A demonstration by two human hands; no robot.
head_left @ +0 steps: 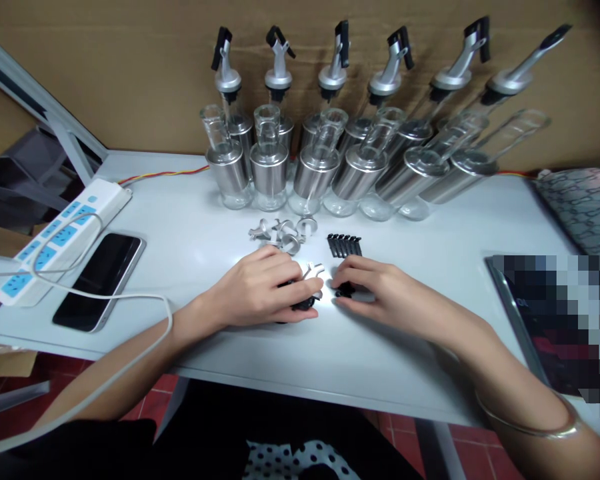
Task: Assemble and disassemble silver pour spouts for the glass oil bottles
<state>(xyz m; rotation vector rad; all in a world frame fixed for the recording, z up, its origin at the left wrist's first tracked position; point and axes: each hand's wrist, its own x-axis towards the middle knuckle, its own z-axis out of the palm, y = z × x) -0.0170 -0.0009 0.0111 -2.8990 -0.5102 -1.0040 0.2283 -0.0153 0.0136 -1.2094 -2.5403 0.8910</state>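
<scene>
My left hand (265, 287) is curled over a silver pourer spout (314, 270) with black parts (306, 303) beneath its fingers. Facing it, my right hand (375, 287) has its fingers bent around small black pieces (345, 290) on the table; the palm hides some of them. Just beyond the hands lie several loose silver pourer tops (285, 233) in a cluster. A neat row of black levers (345, 245) lies right of that cluster, above my right fingers.
Several glass-and-steel bottles with open necks (270, 170) stand in front of bottles fitted with pourers (279, 77). At left are a phone (100, 280), a power strip (63, 233) and a white cable (130, 297). A dark-screened device (535, 327) lies at right on the white table (290, 353).
</scene>
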